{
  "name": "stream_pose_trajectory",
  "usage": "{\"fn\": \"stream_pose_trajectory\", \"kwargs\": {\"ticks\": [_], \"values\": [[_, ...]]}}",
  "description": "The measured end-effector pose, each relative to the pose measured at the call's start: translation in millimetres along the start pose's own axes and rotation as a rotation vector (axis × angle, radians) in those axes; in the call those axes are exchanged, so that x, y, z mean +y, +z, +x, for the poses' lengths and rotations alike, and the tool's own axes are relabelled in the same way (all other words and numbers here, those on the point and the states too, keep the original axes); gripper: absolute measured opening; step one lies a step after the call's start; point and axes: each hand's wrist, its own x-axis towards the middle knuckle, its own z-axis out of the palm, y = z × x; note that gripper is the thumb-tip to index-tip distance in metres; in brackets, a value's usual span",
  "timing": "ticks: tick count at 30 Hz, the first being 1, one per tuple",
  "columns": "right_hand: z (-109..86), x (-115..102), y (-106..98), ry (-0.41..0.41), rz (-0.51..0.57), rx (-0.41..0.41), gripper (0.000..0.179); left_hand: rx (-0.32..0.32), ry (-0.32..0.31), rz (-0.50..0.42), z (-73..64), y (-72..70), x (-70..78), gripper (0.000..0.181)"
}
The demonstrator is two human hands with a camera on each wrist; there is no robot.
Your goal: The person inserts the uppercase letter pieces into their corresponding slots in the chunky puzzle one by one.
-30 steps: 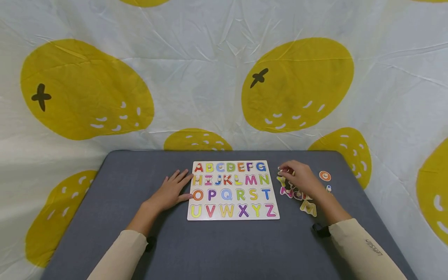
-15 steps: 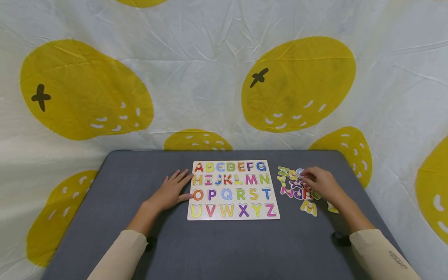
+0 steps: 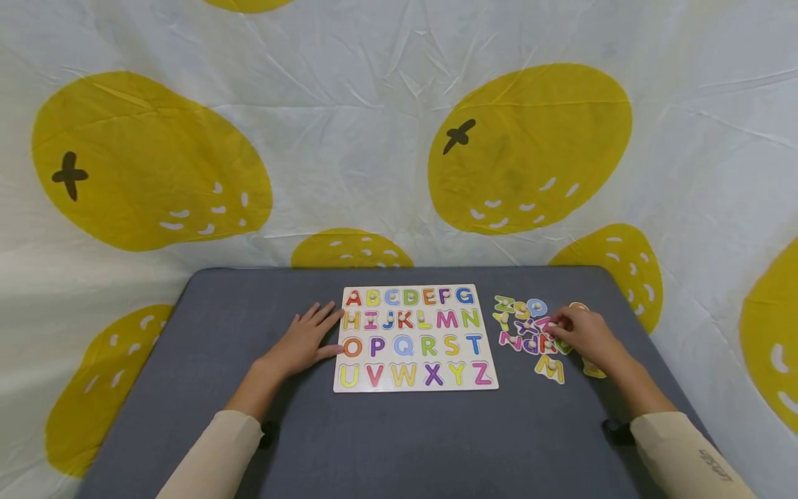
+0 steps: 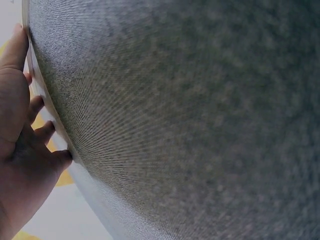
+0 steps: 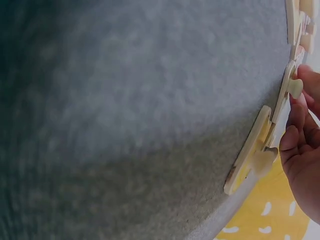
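Alphabet board (image 3: 416, 346) lay flat on the grey surface (image 3: 436, 443), its four rows running A to Z; small knobs stood on many letters of the top two rows, while the lower two rows showed their letters flat. My left grip (image 3: 307, 338) was spread wide on the board's left side, its fingertips and thumb touching the edge near H and O; it held nothing. My right grip (image 3: 582, 336) was narrow, fingers curled and their tips together at a magenta letter piece (image 3: 544, 323) among the loose letters right of the board; I could not tell whether it had hold of that piece.

About it lay a light-blue Q piece (image 3: 537, 308), a yellow S piece (image 3: 521, 310) and a purple X piece (image 3: 526, 326); the yellow W piece (image 3: 550, 369) sat nearer me, apart from the board; beyond my hand an orange piece (image 3: 579, 305) showed in part, and a yellow piece (image 3: 594, 370) peeked out beside my forearm. Both my sleeves (image 3: 218, 450) were beige; behind the surface hung a pale cloth (image 3: 349, 152) printed with big yellow fruit shapes.
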Motion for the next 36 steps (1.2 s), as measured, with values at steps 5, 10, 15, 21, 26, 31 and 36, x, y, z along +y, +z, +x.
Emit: {"fn": "stream_pose_trajectory", "kwargs": {"ticks": [5, 10, 15, 21, 26, 31, 36], "values": [[3.2, 0.6, 1.6, 0.004, -0.008, -0.007, 0.014, 0.0, 0.0, -0.004, 0.3, 0.0, -0.3, 0.081], [5.6, -3.2, -2.6, 0.002, -0.025, 0.013, 0.014, 0.012, 0.003, -0.005, 0.2, -0.4, -0.8, 0.082], [7.9, -12.9, -7.5, -0.013, -0.028, 0.028, 0.016, 0.005, -0.005, -0.006, -0.6, 0.2, -1.4, 0.082], [12.5, -32.2, -6.2, -0.065, -0.026, 0.046, 0.013, 0.0, -0.003, -0.005, 0.4, 2.3, -2.4, 0.082], [21.2, -52.4, -0.7, -0.117, 0.018, 0.039, 0.012, -0.005, -0.005, -0.005, 1.6, 3.3, -3.6, 0.083], [32.6, -71.1, 7.1, -0.153, 0.028, 0.033, 0.011, -0.001, -0.004, -0.009, 2.5, 4.5, -4.8, 0.083], [44.1, -86.9, 19.3, -0.163, 0.048, 0.009, 0.012, -0.001, -0.007, -0.005, 2.3, 5.2, -4.6, 0.083]]}}
